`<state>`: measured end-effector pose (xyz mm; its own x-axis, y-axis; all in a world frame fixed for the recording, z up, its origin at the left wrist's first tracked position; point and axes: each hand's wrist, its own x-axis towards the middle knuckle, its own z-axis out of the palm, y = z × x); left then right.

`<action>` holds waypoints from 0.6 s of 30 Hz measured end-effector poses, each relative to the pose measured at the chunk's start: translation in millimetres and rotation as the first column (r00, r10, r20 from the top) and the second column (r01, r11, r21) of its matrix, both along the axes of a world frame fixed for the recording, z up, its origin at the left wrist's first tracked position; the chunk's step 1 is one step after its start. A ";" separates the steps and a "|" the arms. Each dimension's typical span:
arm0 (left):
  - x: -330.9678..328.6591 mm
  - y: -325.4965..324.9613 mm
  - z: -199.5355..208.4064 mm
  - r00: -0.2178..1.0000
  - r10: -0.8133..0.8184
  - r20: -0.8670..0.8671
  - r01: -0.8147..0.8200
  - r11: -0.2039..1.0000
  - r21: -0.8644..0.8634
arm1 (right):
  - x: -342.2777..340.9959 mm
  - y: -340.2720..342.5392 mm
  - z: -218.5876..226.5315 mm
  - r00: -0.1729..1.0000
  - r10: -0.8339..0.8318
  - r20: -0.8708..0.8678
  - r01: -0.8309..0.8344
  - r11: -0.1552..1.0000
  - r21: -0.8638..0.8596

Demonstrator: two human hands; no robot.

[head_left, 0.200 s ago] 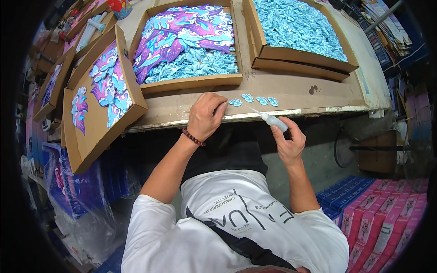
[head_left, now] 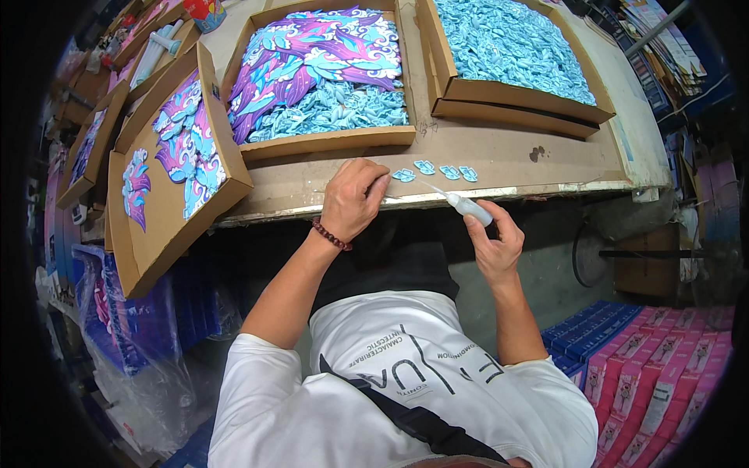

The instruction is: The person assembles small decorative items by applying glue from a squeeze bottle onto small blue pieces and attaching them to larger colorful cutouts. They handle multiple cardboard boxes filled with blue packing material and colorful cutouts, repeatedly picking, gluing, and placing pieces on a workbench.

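My right hand point(head_left: 499, 243) holds a small white squeeze bottle point(head_left: 471, 209), tilted, its long thin nozzle pointing up and left toward some small pieces. At the table's front edge my left hand point(head_left: 355, 193) is closed, thumb and fingers pressed together. What it pinches, if anything, is hidden. Just right of those fingers, several small light-blue shaped pieces lie in a short row: one piece point(head_left: 403, 175) nearest the left hand, another point(head_left: 424, 167) slightly farther back, and a piece point(head_left: 468, 174) at the right end. The nozzle tip is close to the leftmost pieces.
Beyond my hands stands a cardboard tray point(head_left: 335, 139) of purple-blue wing shapes and light-blue pieces. Another tray point(head_left: 523, 92) at the right is full of light-blue pieces. A tilted tray point(head_left: 129, 257) leans at the left. Pink boxes point(head_left: 663, 374) are stacked lower right.
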<state>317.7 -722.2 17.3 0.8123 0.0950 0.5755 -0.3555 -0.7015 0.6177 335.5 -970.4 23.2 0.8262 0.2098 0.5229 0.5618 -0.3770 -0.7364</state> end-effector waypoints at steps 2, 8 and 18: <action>-0.1 -0.2 0.2 1.000 0.001 -0.004 -0.001 1.000 -0.004 | 0.4 0.1 0.1 1.000 0.003 -0.008 -0.003 1.000 -0.006; -0.1 -0.5 0.2 1.000 0.004 -0.010 -0.004 1.000 -0.003 | 1.7 0.5 -0.2 1.000 0.002 0.017 -0.002 1.000 -0.011; 0.1 -0.9 -0.2 1.000 0.005 0.005 -0.005 1.000 0.007 | 2.3 1.1 -1.1 0.999 0.013 0.044 -0.013 1.000 -0.018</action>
<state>317.8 -723.0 17.1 0.8092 0.0955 0.5797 -0.3546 -0.7074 0.6114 337.7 -969.4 22.1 0.7994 0.2300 0.5550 0.5987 -0.3823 -0.7039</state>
